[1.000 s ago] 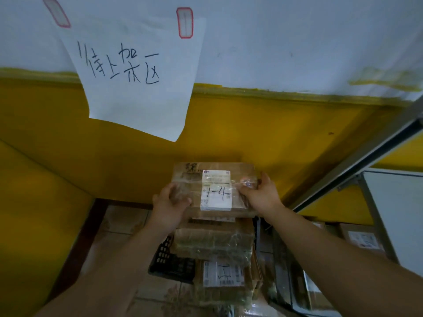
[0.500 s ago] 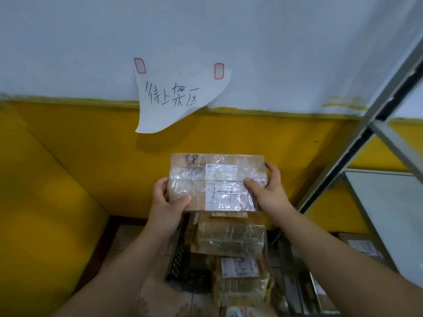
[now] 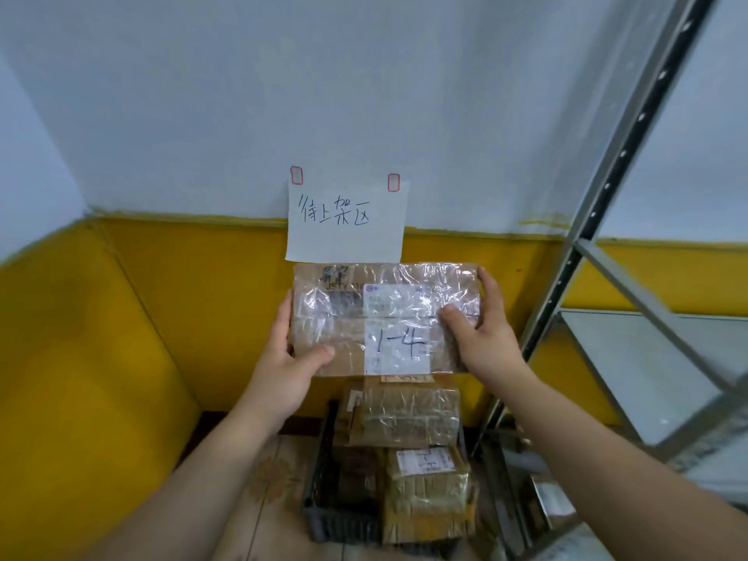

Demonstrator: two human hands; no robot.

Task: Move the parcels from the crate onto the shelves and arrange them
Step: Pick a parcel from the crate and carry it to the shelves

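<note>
Head view: parcel (image 3: 386,317) between left hand (image 3: 283,370) and right hand (image 3: 485,346)

Forearms held raised, forward. Parcel (image 3: 344,317) gripped at left edge by left hand (image 3: 289,368), at right edge by right hand (image 3: 485,344); thumbs laid across its front.

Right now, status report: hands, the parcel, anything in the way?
Both gripping: left hand and right hand hold the 1-4 parcel by its ends. Parcel up above the crate, not yet shelved. Close beside the right hand: shelf upright.
</note>
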